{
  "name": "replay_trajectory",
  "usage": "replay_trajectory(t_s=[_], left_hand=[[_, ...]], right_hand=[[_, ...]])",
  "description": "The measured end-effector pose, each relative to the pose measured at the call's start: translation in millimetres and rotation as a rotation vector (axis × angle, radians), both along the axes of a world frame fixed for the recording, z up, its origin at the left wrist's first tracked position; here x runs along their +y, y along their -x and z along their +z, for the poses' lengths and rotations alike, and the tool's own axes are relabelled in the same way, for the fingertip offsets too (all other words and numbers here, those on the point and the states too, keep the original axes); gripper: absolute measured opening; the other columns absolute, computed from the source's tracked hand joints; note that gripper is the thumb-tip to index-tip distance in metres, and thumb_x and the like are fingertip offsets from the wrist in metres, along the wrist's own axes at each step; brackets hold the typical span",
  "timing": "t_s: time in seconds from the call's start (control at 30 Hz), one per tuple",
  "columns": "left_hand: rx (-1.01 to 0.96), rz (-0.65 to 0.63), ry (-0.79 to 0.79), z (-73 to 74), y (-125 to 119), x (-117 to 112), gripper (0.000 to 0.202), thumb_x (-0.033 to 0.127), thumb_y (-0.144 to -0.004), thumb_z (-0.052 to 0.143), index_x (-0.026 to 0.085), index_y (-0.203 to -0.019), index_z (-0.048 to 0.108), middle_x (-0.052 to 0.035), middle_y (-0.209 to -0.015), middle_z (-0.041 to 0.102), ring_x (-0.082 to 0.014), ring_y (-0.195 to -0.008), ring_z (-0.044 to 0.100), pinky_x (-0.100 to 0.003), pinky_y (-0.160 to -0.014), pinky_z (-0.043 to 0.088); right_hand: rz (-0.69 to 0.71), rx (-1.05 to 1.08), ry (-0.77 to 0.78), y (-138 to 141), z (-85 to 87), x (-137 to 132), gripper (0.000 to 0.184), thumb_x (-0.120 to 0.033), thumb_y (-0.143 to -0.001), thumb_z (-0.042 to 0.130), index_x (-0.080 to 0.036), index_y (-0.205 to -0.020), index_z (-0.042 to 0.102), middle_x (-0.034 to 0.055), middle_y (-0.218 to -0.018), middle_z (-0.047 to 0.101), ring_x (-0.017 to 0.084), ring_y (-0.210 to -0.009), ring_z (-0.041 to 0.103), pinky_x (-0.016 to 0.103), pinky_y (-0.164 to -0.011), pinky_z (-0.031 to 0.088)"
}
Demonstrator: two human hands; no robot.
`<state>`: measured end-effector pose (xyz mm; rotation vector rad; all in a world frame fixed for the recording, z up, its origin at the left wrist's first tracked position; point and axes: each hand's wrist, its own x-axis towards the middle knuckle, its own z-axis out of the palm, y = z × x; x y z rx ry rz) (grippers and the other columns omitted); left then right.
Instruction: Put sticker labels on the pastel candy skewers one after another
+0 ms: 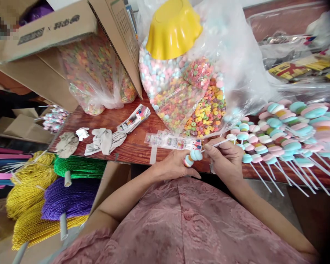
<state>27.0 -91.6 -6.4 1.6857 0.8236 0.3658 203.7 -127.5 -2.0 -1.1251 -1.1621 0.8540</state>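
At the table's front edge I hold a candy skewer point(196, 155) with pale blue marshmallows and an orange piece on a white stick. My left hand point(173, 165) is closed around its candy end, fingers behind and thumb below. My right hand point(227, 158) pinches the stick, which runs up to the right. Just beyond my hands lies a row of printed clear sleeves point(170, 141). To the right, many finished-looking marshmallow skewers point(275, 137) are piled with sticks pointing toward me.
A clear bag of gummy rings point(206, 113) and marshmallows stands behind, a yellow scalloped bowl point(173, 31) on top. Left are a cardboard box point(128, 47) with bagged candy, a sleeve bundle point(134, 118) and crumpled gloves point(106, 142). Coloured cord bundles point(71, 198) sit below the table's left side.
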Motion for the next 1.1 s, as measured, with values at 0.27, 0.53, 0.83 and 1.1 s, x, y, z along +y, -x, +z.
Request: replay_trajectory(t_s=[0.27, 0.53, 0.83, 1.1], left_hand=[[0.044, 0.152, 0.037, -0.9, -0.8, -1.6, 0.039, 0.036, -0.056, 0.089, 0.015, -0.076, 0.062, 0.0034, -0.072, 0.057, -0.0116, -0.069, 0.049, -0.023, -0.063, 0.037], [0.100, -0.025, -0.020, 13.9, 19.9, 17.3, 0.058, 0.039, -0.057, 0.089, 0.017, -0.105, 0.066, 0.0012, -0.085, 0.062, -0.0154, -0.080, 0.054, -0.025, -0.072, 0.041], [-0.062, 0.009, 0.259, 2.0, 27.2, 12.4, 0.038, 0.033, -0.064, 0.084, 0.014, -0.095, 0.073, 0.0043, -0.077, 0.060, -0.0095, -0.071, 0.049, -0.021, -0.068, 0.040], [0.062, -0.012, 0.049, 8.8, 20.2, 10.9, 0.034, 0.035, -0.065, 0.083, 0.014, -0.088, 0.071, 0.0027, -0.078, 0.065, -0.0133, -0.076, 0.056, -0.024, -0.072, 0.044]], right_hand=[[0.170, -0.139, 0.004, -5.1, 0.7, -10.7, 0.021, -0.033, -0.087, 0.067, -0.020, -0.071, 0.064, -0.0026, -0.058, 0.057, 0.010, -0.052, 0.050, 0.024, -0.049, 0.040], [0.283, -0.073, -0.110, -34.0, 5.8, -6.6, 0.010, -0.024, -0.088, 0.067, -0.026, -0.083, 0.075, 0.0016, -0.074, 0.072, 0.017, -0.068, 0.066, 0.032, -0.063, 0.054], [0.448, -0.302, -0.185, -54.8, 7.6, -2.5, 0.024, -0.018, -0.086, 0.068, -0.035, -0.099, 0.079, 0.0012, -0.086, 0.077, 0.022, -0.087, 0.068, 0.041, -0.080, 0.054], [0.448, -0.205, -0.144, -40.0, 8.5, 1.5, 0.014, -0.022, -0.085, 0.070, -0.031, -0.091, 0.079, 0.0024, -0.080, 0.075, 0.022, -0.083, 0.067, 0.039, -0.074, 0.054]])
